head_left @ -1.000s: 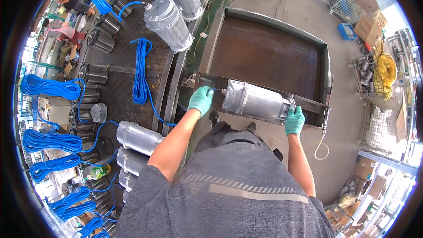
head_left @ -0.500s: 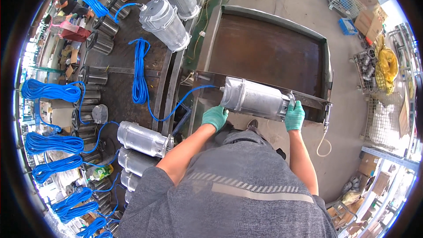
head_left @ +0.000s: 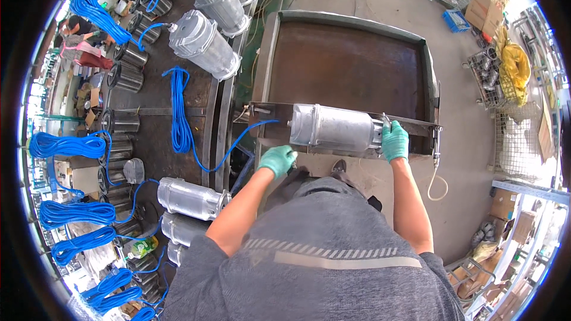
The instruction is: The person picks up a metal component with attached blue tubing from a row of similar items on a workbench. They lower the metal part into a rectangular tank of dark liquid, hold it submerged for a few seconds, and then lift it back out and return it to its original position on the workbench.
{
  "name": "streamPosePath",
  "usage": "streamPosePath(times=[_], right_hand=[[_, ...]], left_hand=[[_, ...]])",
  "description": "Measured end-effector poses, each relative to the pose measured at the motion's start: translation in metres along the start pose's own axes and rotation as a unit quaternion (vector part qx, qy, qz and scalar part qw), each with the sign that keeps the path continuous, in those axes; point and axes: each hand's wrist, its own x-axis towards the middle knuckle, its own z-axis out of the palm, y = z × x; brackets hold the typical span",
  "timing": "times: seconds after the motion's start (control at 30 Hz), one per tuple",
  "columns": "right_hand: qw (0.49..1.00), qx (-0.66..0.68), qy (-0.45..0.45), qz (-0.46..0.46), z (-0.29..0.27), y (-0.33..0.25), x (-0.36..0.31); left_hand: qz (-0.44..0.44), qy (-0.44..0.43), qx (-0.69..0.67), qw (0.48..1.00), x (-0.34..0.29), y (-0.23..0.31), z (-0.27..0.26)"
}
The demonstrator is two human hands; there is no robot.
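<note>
A coiled blue cable (head_left: 180,113) on the dark metal worktop (head_left: 157,128) at left trails right, past my green-gloved left hand (head_left: 278,161), fingers curled; I cannot tell whether they grip anything. The silver metal cylinder (head_left: 342,129) lies sideways along the rectangular brown tray's (head_left: 351,62) near edge, my green-gloved right hand's (head_left: 395,142) fingers holding its right end.

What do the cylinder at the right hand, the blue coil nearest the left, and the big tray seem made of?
Cylinder: likely metal, dull silver with soft highlights; aluminium or steel, can't tell.
Blue coil: probably plastic- or rubber-sheathed cable, given smooth, even colour and supple loops.
Big tray: apparently steel, worn; brown floor looks rusty.
</note>
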Motion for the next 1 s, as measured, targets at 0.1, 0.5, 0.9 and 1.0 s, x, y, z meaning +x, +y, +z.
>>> streamPosePath(times=[0.1,0.5,0.9,1.0], right_hand=[[1.0,0.008,0.005,-0.001,0.004,0.006,-0.004],[0.999,0.024,0.034,-0.004,0.015,0.016,-0.019],[0.998,-0.057,0.004,0.003,-0.001,0.003,-0.003],[0.998,-0.047,-0.022,0.036,-0.005,-0.006,0.0]], left_hand=[[-0.065,0.141,-0.087,0.984,-0.015,0.001,-0.03],[0.037,0.16,0.067,0.984,0.056,-0.011,-0.032],[0.059,0.174,0.033,0.982,0.043,-0.009,-0.024],[0.063,0.198,0.025,0.978,0.05,-0.01,-0.021]])
